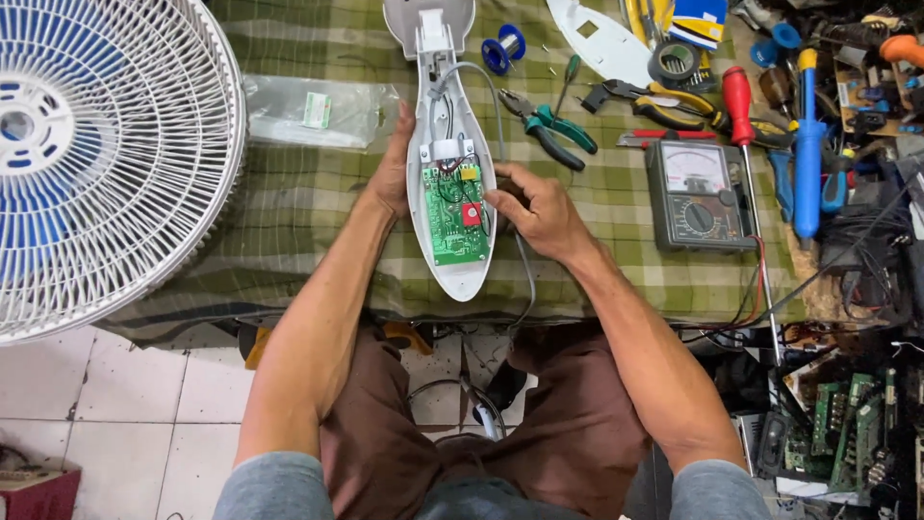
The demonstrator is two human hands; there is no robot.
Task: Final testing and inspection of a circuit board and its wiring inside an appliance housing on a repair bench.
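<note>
An open white fan base shell (452, 274) lies lengthwise on the green checked cloth, with a green circuit board (452, 221) inside it. My left hand (393, 169) grips the shell's left edge. My right hand (534, 207) rests against its right edge, fingertips touching the board near a red part. A grey cable (525, 279) runs from the shell past my right hand and down off the table edge.
A white and blue fan head (106, 154) fills the left. A clear plastic bag (313, 111) lies beside it. To the right sit green-handled pliers (553, 130), an analogue multimeter (698, 197), a red screwdriver (739, 106), a solder spool (502, 48) and cluttered tools.
</note>
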